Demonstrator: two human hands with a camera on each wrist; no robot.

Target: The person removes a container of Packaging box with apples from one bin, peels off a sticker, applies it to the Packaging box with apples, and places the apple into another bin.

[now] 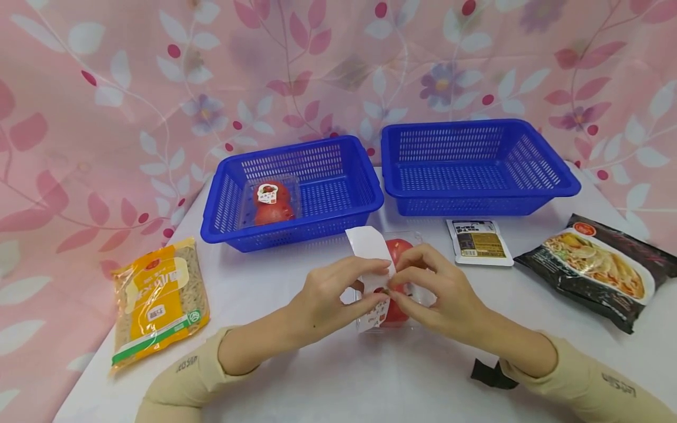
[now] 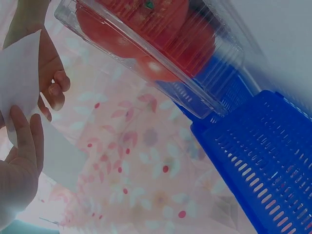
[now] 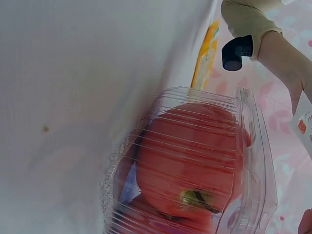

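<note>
Over a clear plastic box of tomatoes, both hands work on a white sticker strip. My left hand pinches the strip between thumb and fingers, its upper end curling up. A printed label hangs below the left thumb. My right hand pinches at the strip's right edge, its fingertips close to the left ones. The box shows red tomatoes under a ribbed clear wall in the right wrist view. The left wrist view has the pale strip between the hands.
A blue basket holding another labelled tomato box stands behind, beside a second blue basket. A yellow packet lies left. Rightward are a small white-and-brown pouch, a black noodle packet and a black scrap.
</note>
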